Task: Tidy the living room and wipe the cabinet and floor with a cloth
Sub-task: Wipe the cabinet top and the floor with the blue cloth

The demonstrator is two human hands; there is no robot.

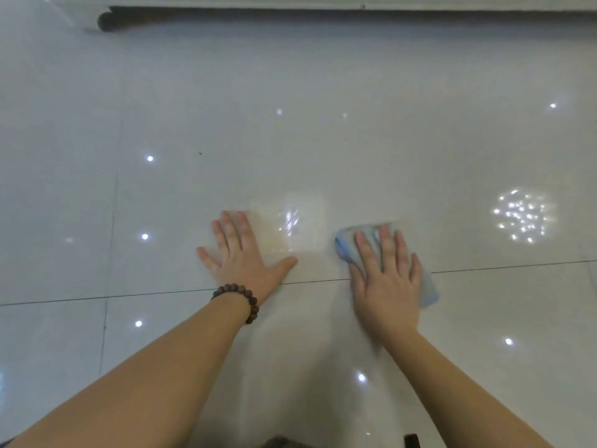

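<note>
Left hand [240, 257], with a brown bead bracelet [240, 297], lies flat, fingers spread, on the glossy pale tile floor [355, 140]. Right hand [386, 276] presses straight fingers onto a soft blue cloth [347, 248] on the tiles. Far off, a white cabinet [323, 1].

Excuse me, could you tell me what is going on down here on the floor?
A person is wiping the glossy tiled floor by hand. The right hand lies flat, fingers straight, pressing a light blue cloth onto the tile, and looks blurred with motion. The left hand, with a beaded bracelet on its wrist, is spread flat on the bare floor beside it, apparently as support. Both hands sit at a tile joint.
</note>
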